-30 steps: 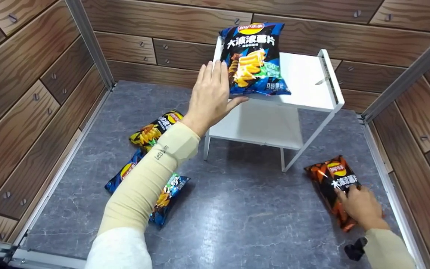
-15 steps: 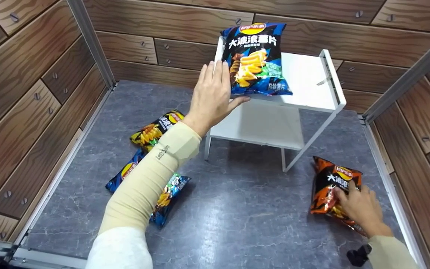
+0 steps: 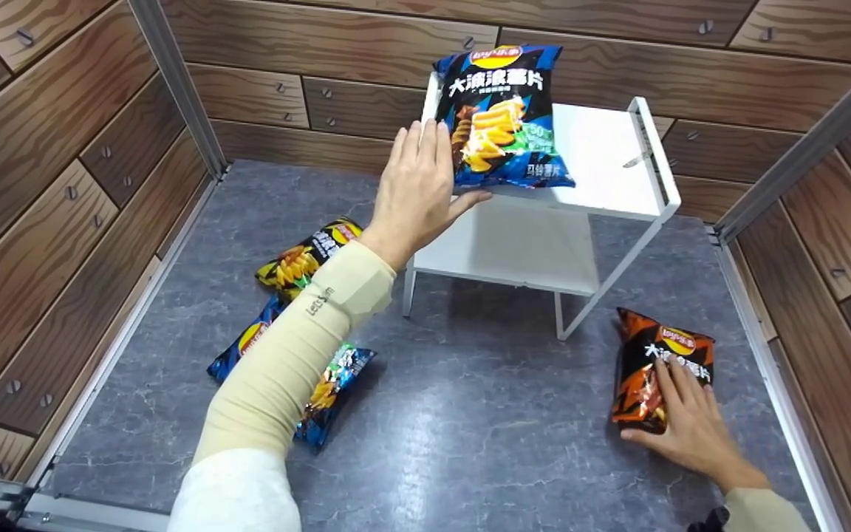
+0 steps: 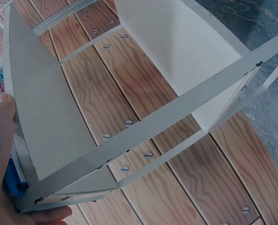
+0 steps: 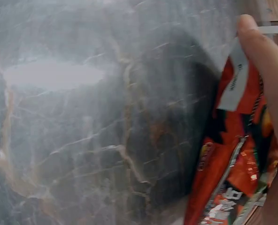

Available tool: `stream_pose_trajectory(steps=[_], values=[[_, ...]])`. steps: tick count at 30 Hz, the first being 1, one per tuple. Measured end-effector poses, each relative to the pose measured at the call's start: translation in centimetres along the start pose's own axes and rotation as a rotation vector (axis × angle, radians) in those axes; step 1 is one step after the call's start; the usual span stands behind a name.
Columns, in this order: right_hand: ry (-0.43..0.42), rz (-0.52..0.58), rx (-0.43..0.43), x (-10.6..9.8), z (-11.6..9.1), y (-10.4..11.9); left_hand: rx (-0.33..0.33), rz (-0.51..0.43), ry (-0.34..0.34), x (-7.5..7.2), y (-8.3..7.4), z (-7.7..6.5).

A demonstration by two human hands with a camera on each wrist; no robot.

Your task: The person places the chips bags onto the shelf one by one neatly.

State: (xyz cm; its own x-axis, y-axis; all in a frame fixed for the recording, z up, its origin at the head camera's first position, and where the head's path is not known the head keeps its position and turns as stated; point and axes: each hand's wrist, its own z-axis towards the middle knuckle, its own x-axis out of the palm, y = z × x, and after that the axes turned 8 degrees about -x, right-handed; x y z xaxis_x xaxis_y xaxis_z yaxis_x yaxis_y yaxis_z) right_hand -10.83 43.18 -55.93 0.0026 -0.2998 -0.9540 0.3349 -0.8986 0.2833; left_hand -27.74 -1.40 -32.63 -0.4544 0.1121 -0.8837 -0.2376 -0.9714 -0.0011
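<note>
A black-and-blue bag of potato chips (image 3: 503, 122) lies on the top shelf of a small white table (image 3: 603, 159). My left hand (image 3: 414, 185) rests at the table's near left corner, fingers straight along the bag's left side and thumb stretched along the front edge. In the left wrist view that thumb (image 4: 6, 103) shows against the white edge, with a sliver of blue bag behind. On the floor at right lies an orange-and-black bag of chips (image 3: 640, 391). My right hand (image 3: 695, 425) lies over its lower right part, fingers extended, thumb spread at the bottom edge.
A yellow-and-black chip bag (image 3: 300, 262) and blue chip bags (image 3: 333, 395) lie on the floor at left, partly behind my left arm. A lower shelf (image 3: 507, 247) spans the table legs. Wood-patterned walls (image 3: 366, 37) enclose the grey floor (image 3: 455, 428).
The orange bag has turned on the floor to stand more upright in view. My right hand's fingers have straightened and spread over it. My left hand and the blue bag stay put.
</note>
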Motion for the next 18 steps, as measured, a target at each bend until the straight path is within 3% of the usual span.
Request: stream_pose_trajectory(steps=[8, 13, 18], values=[[-0.096, -0.099, -0.062, 1.5, -0.5, -0.9, 0.004, -0.004, -0.013, 0.1, -0.1, 0.0], [-0.176, -0.119, -0.073, 2.3, -0.4, -0.8, 0.014, 0.008, -0.05, 0.2, -0.1, 0.0], [-0.226, -0.121, -0.1, 2.5, -0.4, -0.5, 0.008, 0.012, -0.043, 0.2, 0.0, 0.0]])
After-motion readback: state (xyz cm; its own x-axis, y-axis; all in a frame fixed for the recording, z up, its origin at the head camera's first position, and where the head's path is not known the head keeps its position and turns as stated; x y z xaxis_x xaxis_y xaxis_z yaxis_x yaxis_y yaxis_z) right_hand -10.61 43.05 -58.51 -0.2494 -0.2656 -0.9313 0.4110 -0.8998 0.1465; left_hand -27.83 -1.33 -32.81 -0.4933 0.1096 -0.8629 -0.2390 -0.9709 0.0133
